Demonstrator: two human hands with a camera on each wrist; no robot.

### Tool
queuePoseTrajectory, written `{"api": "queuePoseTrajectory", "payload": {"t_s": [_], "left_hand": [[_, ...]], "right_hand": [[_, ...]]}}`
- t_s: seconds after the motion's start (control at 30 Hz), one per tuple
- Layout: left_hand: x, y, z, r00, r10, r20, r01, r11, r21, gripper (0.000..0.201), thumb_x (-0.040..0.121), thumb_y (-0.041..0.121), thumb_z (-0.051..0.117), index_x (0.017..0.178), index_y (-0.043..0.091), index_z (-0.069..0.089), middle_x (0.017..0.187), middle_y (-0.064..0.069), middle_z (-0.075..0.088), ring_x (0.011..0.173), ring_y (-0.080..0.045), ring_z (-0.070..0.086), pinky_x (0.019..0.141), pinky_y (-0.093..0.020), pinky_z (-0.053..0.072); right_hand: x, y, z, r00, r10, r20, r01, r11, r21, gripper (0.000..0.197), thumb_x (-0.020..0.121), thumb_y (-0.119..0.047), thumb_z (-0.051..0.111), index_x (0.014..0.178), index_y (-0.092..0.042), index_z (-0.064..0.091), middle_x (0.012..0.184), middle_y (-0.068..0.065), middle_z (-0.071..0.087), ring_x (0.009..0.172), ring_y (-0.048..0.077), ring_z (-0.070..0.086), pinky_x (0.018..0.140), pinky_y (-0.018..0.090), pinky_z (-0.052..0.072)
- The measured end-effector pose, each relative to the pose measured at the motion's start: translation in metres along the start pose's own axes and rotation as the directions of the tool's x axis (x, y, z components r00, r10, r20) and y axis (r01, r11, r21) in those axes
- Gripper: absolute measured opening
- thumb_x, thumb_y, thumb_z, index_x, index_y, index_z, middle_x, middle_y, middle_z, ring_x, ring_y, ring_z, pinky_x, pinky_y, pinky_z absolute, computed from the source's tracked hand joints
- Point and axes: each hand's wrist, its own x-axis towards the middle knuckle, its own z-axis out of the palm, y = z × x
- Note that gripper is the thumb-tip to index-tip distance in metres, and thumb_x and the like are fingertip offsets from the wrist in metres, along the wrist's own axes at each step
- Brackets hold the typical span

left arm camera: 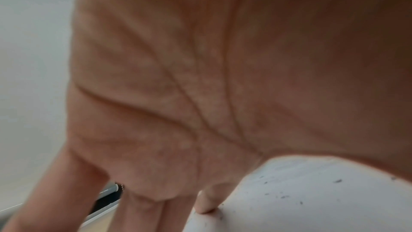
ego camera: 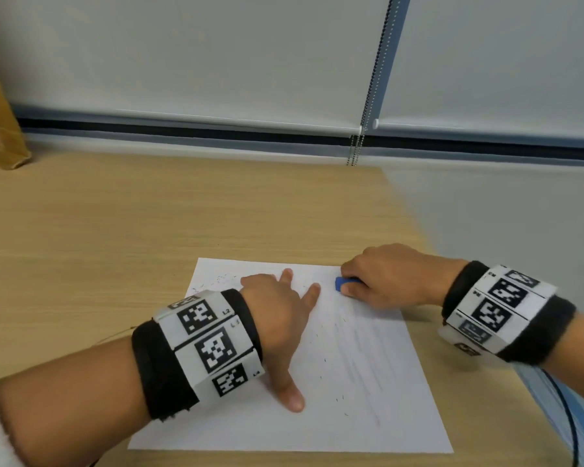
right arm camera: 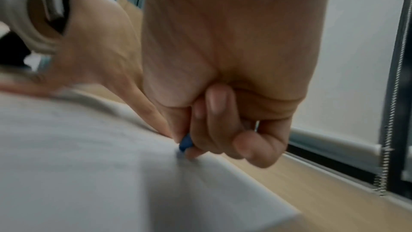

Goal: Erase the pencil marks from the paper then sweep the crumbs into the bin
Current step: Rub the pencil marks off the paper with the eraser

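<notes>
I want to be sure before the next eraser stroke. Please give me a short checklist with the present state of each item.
1. Blue eraser held firmly by the right hand: ok, fingers pinch it.
2. Eraser tip touching the paper: ok in the right wrist view, near the far right corner.
3. Left hand pressing the paper flat: ok, fingers spread on the sheet.
4. Pencil marks all gone: not ok, faint grey strokes remain on the right half.
5. Crumbs kept on the paper: ok as far as the pictures show.
6. Bin within reach for sweeping: cannot tell, no bin in view.
</notes>
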Motion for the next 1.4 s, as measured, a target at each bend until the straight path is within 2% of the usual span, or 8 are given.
{"api": "queuePoseTrajectory", "payload": {"t_s": [0.27, 0.43, 0.57, 0.7, 1.0, 1.13, 1.27, 1.4], "left_hand": [[0.0, -0.001, 0.005, 0.998, 0.018, -0.064, -0.019, 1.0, -0.015, 0.151, 0.053, 0.079, 0.072, 0.149, 0.019, -0.028, 0.157, -0.026, -0.015, 0.14, -0.036, 0.033, 0.105, -0.043, 0.04], [0.001, 0.0, 0.005, 0.997, 0.011, -0.075, -0.013, 1.0, -0.022, 0.149, 0.056, 0.075, 0.074, 0.149, 0.018, -0.027, 0.157, -0.026, -0.014, 0.14, -0.039, 0.031, 0.104, -0.043, 0.04], [0.004, 0.0, 0.011, 0.983, -0.044, -0.178, 0.022, 0.992, -0.124, 0.099, 0.088, 0.046, 0.063, 0.156, 0.018, -0.004, 0.158, -0.025, 0.013, 0.136, -0.04, 0.036, 0.102, -0.045, 0.037], [0.005, 0.001, 0.007, 0.998, -0.011, -0.063, 0.012, 1.0, 0.018, 0.152, 0.052, 0.078, 0.073, 0.149, 0.018, -0.028, 0.157, -0.027, -0.013, 0.136, -0.038, 0.037, 0.1, -0.042, 0.042], [0.004, 0.001, 0.007, 0.997, -0.01, -0.077, 0.01, 1.0, 0.003, 0.15, 0.054, 0.078, 0.072, 0.149, 0.016, -0.027, 0.157, -0.028, -0.011, 0.138, -0.039, 0.036, 0.104, -0.043, 0.039], [0.004, -0.001, 0.01, 0.987, -0.045, -0.151, 0.022, 0.989, -0.149, 0.096, 0.09, 0.04, 0.062, 0.156, 0.017, -0.004, 0.159, -0.026, 0.006, 0.139, -0.041, 0.03, 0.109, -0.046, 0.032], [0.002, 0.0, 0.006, 0.999, -0.012, -0.052, 0.012, 1.0, 0.01, 0.151, 0.053, 0.078, 0.072, 0.149, 0.017, -0.028, 0.157, -0.026, -0.013, 0.137, -0.037, 0.037, 0.104, -0.043, 0.041], [0.002, 0.002, 0.003, 0.998, -0.005, -0.056, 0.005, 1.0, 0.011, 0.153, 0.053, 0.076, 0.075, 0.148, 0.017, -0.028, 0.157, -0.027, -0.015, 0.14, -0.04, 0.03, 0.106, -0.045, 0.037]], "right_hand": [[0.001, 0.004, -0.007, 0.996, 0.067, 0.056, -0.068, 0.998, 0.009, 0.038, 0.1, -0.041, 0.036, 0.065, -0.025, 0.035, 0.067, -0.008, 0.044, 0.068, 0.021, 0.047, 0.063, 0.033, 0.037], [-0.021, -0.017, 0.001, 0.982, -0.102, 0.159, 0.102, 0.995, 0.005, 0.033, 0.097, -0.041, 0.038, 0.072, -0.021, 0.042, 0.065, -0.006, 0.044, 0.061, 0.017, 0.044, 0.06, 0.033, 0.033], [-0.005, -0.007, -0.005, 0.998, 0.023, 0.062, -0.02, 0.999, -0.048, 0.034, 0.099, -0.042, 0.035, 0.083, -0.016, 0.049, 0.07, -0.003, 0.046, 0.069, 0.024, 0.047, 0.061, 0.033, 0.034], [-0.013, -0.013, 0.002, 0.998, -0.029, 0.051, 0.029, 1.0, -0.011, 0.03, 0.098, -0.039, 0.036, 0.08, -0.017, 0.047, 0.067, -0.006, 0.043, 0.067, 0.023, 0.047, 0.063, 0.033, 0.035], [0.008, -0.002, -0.002, 0.997, 0.07, 0.01, -0.07, 0.997, 0.015, 0.037, 0.099, -0.041, 0.035, 0.07, -0.019, 0.043, 0.066, -0.005, 0.041, 0.068, 0.024, 0.047, 0.061, 0.032, 0.034], [0.0, -0.012, 0.001, 0.998, -0.033, 0.055, 0.031, 0.999, 0.033, 0.034, 0.098, -0.042, 0.035, 0.078, -0.018, 0.047, 0.066, -0.005, 0.045, 0.061, 0.018, 0.045, 0.056, 0.031, 0.031], [0.009, 0.009, -0.004, 0.993, 0.12, 0.008, -0.12, 0.993, 0.022, 0.031, 0.099, -0.039, 0.034, 0.08, -0.018, 0.047, 0.069, -0.006, 0.043, 0.075, 0.025, 0.05, 0.065, 0.033, 0.037], [-0.016, -0.021, -0.003, 0.989, -0.085, 0.121, 0.081, 0.996, 0.034, 0.026, 0.098, -0.038, 0.038, 0.079, -0.021, 0.045, 0.067, -0.006, 0.044, 0.064, 0.019, 0.047, 0.059, 0.032, 0.035]]}}
